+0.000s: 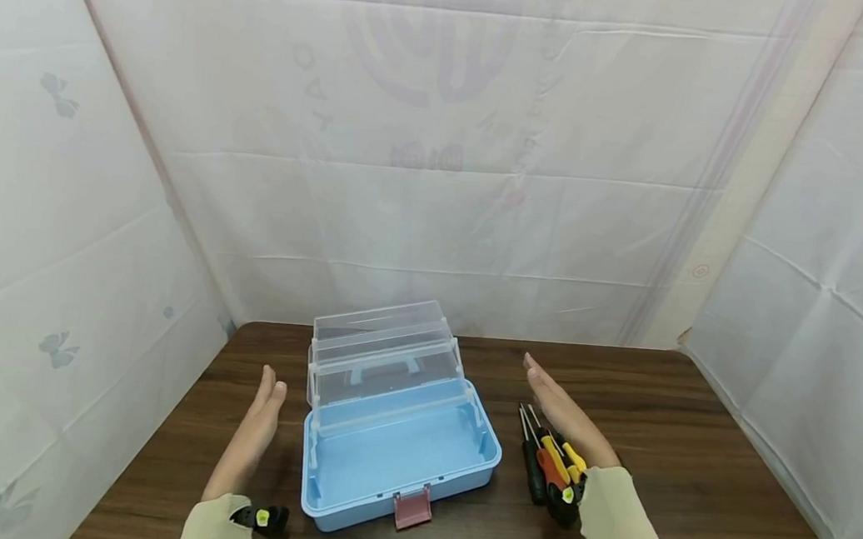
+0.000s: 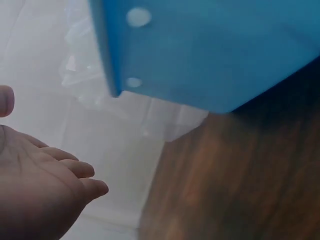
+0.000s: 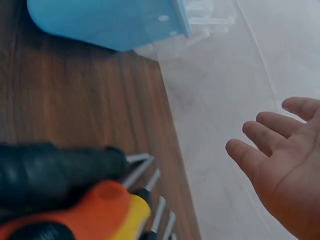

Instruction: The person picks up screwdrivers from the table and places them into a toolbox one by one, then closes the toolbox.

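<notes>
A light-blue plastic toolbox (image 1: pixel 404 447) stands on the table with its clear lid and folding trays (image 1: pixel 388 354) raised at the back. Its pinkish latch (image 1: pixel 412 508) hangs down at the front. To the left of the box is my left hand (image 1: pixel 259 424), fingers straight, holding nothing. My right hand (image 1: pixel 568 413) is held above several screwdrivers (image 1: pixel 534 469), palm turned toward the box, also without anything in it. Those screwdrivers have black, orange and yellow handles; the right wrist view shows them close up, with an orange handle (image 3: pixel 95 210) beside a black one (image 3: pixel 60 167).
A dark wooden table (image 1: pixel 652 452) carries everything. White printed sheeting (image 1: pixel 438 178) rises behind its far edge, with further sheets at the left and right sides. A black wrist strap with a camera sits on each sleeve cuff.
</notes>
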`<state>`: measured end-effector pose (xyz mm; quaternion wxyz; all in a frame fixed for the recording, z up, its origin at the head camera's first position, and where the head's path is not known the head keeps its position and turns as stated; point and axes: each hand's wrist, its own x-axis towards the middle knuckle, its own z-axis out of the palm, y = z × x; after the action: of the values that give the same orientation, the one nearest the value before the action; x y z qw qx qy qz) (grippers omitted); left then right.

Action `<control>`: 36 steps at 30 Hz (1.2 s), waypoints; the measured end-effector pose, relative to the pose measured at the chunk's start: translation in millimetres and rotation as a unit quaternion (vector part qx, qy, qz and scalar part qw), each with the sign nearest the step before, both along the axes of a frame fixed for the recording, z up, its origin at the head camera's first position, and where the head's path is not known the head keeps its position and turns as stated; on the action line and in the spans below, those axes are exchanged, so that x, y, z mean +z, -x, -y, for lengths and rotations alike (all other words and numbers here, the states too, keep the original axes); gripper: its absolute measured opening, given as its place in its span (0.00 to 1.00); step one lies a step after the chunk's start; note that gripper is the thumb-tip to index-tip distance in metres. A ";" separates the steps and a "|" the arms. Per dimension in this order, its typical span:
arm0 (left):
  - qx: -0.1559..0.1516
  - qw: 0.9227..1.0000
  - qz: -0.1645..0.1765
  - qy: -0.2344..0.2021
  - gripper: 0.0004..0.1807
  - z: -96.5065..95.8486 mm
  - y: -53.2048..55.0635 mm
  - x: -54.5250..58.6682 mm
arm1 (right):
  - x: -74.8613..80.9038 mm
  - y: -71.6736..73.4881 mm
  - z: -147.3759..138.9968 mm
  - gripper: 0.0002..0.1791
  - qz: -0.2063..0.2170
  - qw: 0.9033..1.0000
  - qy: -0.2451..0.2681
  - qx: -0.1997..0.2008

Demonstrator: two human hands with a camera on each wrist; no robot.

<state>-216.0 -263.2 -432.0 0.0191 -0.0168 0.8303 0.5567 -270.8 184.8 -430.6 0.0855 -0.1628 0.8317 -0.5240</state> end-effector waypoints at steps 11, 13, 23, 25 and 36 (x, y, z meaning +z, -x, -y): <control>0.004 0.983 0.045 -0.177 0.37 -7.3 -1.2 -32.7 | -22.6 6.9 22.1 0.35 0.093 0.994 0.048 0.030; 0.002 0.973 0.048 -0.227 0.36 -9.1 -2.3 -36.7 | -26.8 7.0 26.1 0.35 0.101 0.993 0.057 0.036; 0.000 0.949 0.066 -0.308 0.34 -21.7 -0.9 -49.8 | -39.2 4.1 43.3 0.34 0.115 0.991 0.047 0.046; 0.004 0.947 0.070 -0.313 0.34 -24.1 0.0 -51.2 | -41.2 3.5 46.4 0.34 0.119 0.991 0.038 0.043; 0.016 0.944 0.080 -0.321 0.32 -29.8 1.5 -52.2 | -50.5 -0.5 57.7 0.34 0.159 0.983 0.075 0.042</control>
<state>-217.5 -233.4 -484.2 0.0807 -0.0675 0.6030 0.7908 -270.3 127.1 -481.1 0.2266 -0.1182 0.7580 -0.6001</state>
